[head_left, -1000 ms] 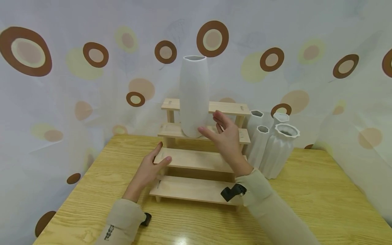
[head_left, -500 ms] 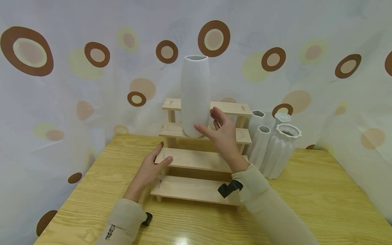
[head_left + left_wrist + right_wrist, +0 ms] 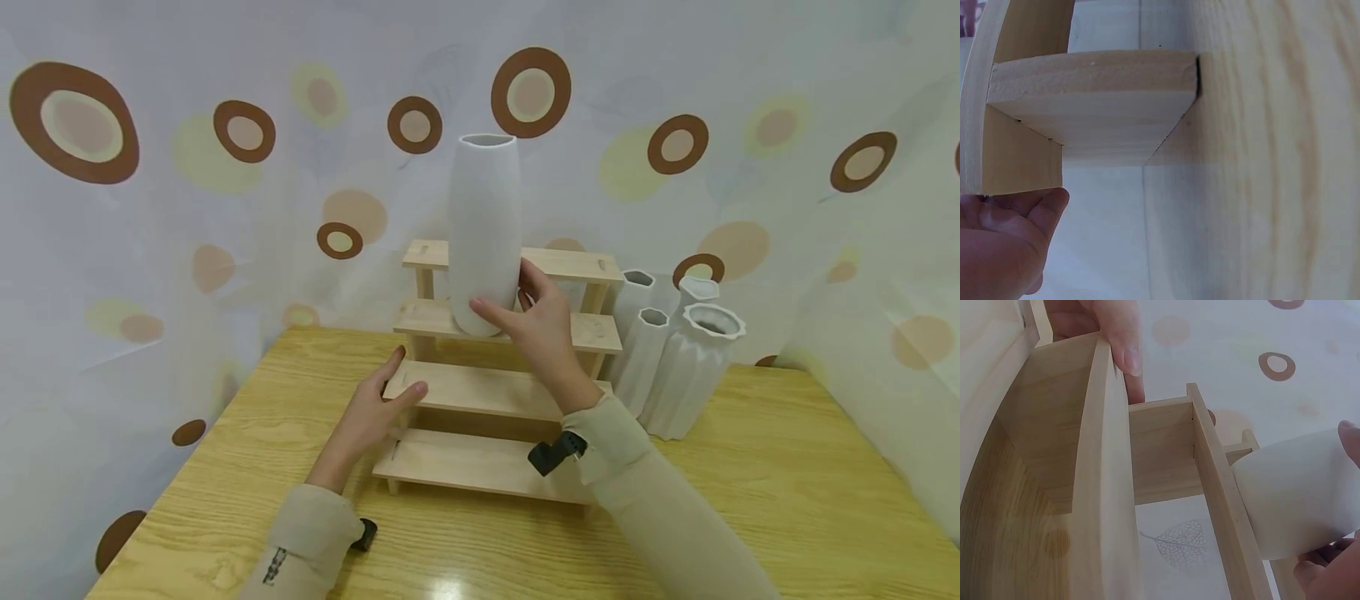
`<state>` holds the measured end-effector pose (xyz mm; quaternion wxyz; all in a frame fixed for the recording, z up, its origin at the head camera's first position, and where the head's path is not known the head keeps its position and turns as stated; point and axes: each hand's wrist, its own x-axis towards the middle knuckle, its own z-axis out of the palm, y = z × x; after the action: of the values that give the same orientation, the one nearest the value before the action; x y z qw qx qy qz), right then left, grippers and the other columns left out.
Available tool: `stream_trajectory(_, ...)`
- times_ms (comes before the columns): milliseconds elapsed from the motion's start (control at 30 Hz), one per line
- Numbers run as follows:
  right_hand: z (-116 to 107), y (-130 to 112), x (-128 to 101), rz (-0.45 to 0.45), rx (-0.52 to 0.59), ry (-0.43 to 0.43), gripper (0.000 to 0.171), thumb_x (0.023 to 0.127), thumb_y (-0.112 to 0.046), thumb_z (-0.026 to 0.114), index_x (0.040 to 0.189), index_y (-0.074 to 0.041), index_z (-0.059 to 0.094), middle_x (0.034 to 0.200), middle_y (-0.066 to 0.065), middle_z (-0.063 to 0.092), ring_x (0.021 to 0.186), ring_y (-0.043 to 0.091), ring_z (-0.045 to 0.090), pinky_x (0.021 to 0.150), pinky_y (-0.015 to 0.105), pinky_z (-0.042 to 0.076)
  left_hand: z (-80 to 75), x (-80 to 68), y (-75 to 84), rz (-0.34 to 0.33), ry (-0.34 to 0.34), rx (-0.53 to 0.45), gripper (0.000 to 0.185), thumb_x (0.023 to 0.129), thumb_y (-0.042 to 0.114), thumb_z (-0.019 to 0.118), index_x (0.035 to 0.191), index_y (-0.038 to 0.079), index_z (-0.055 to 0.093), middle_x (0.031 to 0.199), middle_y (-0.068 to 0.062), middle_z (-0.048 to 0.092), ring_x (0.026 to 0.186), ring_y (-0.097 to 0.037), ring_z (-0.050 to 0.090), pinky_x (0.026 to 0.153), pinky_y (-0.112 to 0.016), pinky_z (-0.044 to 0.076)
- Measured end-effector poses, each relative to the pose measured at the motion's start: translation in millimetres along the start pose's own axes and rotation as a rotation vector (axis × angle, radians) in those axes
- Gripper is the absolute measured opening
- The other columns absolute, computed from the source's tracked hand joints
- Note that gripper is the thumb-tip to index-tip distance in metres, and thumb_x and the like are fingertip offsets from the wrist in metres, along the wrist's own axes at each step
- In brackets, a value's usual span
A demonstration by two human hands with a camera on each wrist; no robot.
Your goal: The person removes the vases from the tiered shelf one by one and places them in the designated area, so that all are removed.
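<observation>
A tall white vase (image 3: 486,225) stands upright on the second-highest board of a wooden stepped shelf (image 3: 480,468). My right hand (image 3: 542,329) holds the vase low on its right side, thumb across the front and fingers round the back. In the right wrist view the base of the vase (image 3: 1297,497) meets the board's edge. My left hand (image 3: 367,414) grips the left end of the shelf's third board, thumb over the top. The left wrist view shows my left hand (image 3: 1013,240) against the shelf end, its fingers partly hidden.
Several white vases (image 3: 686,375) stand close together on the wooden table (image 3: 787,492), just right of the shelf. A patterned cloth (image 3: 360,75) hangs behind the table and along its sides. The shelf's lower two boards step toward me.
My right hand has moved in to the left, from beside the vase to a hold round its lower part. The left hand has stayed on the shelf end; the vase stays upright.
</observation>
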<state>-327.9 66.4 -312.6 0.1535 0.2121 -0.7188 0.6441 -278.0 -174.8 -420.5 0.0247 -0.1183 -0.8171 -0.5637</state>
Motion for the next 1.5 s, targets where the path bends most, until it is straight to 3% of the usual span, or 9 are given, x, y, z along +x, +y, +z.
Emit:
stream_trajectory(567,14.7,-3.1,6.9,0.015,0.022,0.095,0.071,0.072,-0.020,0.091,0.133,-0.004,0.058,0.124,0.007,0.062,0.113,0.020,0.060,0.092,0.038,0.052,0.8,0.5,1.7,-0.004,-0.005,-0.006,0.086,0.096,0.048,0.062,0.159,0.010,0.017,0.163,-0.005,0.015,0.149,-0.024,0.010,0.117,-0.048,0.018)
stream_trajectory(800,12.0,-3.7,4.5,0.040,-0.007,0.118,0.074,0.071,-0.025,0.092,0.133,-0.005,0.058,0.124,0.006,0.061,0.113,0.020,0.059,0.092,0.039,0.052,3.2,0.0,2.4,0.003,-0.009,0.007,0.086,0.097,0.046,0.061,0.158,0.005,0.016,0.163,-0.006,0.015,0.149,-0.025,0.010,0.117,-0.049,0.016)
stream_trajectory(1500,-0.5,-10.1,-7.2,0.045,-0.046,0.147,0.073,0.070,-0.020,0.092,0.133,-0.004,0.059,0.126,0.007,0.062,0.115,0.020,0.059,0.095,0.036,0.051,0.9,1.0,-0.5,-0.014,0.001,0.018,0.085,0.097,0.047,0.061,0.159,0.010,0.016,0.163,-0.006,0.015,0.149,-0.026,0.011,0.117,-0.049,0.017)
